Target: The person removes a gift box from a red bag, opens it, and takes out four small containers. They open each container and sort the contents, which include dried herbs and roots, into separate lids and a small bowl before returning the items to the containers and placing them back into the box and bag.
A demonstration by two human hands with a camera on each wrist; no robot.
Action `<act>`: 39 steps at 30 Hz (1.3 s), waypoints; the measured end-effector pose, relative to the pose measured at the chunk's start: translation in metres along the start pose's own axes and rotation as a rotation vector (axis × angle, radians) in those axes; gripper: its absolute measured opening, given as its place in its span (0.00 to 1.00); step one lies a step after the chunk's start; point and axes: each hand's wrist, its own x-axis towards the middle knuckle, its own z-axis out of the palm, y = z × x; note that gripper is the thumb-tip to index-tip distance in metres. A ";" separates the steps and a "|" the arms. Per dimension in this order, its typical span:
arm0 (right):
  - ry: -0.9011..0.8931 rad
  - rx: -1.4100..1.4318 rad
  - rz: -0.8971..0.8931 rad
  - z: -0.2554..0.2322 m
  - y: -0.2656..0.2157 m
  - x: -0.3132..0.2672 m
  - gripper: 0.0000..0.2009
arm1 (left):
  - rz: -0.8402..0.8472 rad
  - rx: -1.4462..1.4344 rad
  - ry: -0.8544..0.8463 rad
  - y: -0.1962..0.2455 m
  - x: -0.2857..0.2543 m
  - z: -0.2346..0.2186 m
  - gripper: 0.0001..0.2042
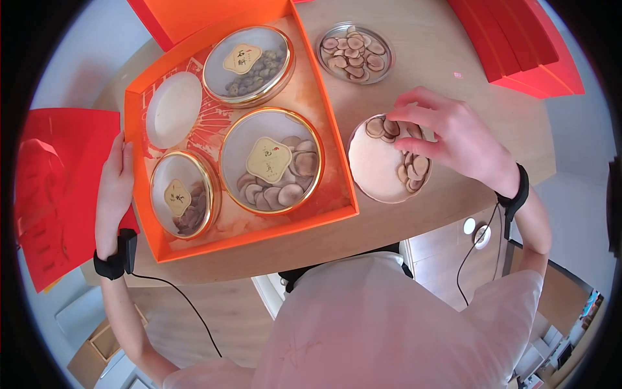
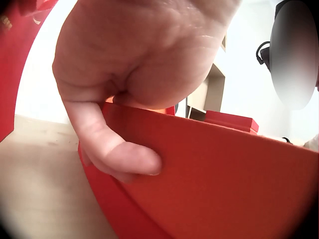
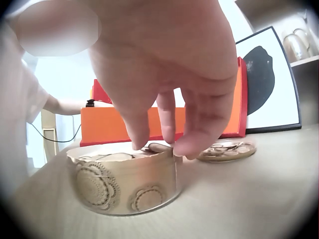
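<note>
Right hand: Yours (image 1: 457,133) curved over the lidless patterned canister (image 3: 124,184), thumb and fingertips parted at the dried slices; none showed plainly pinched.
Left hand: Yours (image 1: 113,185) gripped the left wall of the orange gift box (image 1: 342,175).
Dried slices: These (image 1: 418,165) lay along the canister's far and right parts, over a pale surface bare on the left.
Slice risk: A brushing fingertip could have flicked some over the rim onto the counter (image 1: 414,71).
Box risk: The canister stood just right of the box; a rightward shove could have knocked it.
Dish risk: The clear dish (image 1: 322,57) of slices sat beyond; a stray knuckle could have tipped it.
</note>
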 end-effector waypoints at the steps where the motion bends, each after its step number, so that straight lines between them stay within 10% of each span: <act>1: 0.006 0.009 -0.018 0.002 0.001 0.001 0.13 | -0.004 -0.002 0.001 0.002 -0.001 -0.001 0.19; 27: 0.066 0.052 -0.113 0.003 0.018 0.011 0.05 | -0.028 -0.061 0.040 0.016 -0.012 0.003 0.18; 39: 0.296 0.500 0.361 -0.011 0.066 0.085 0.17 | -0.070 -0.066 0.034 0.018 -0.011 0.003 0.19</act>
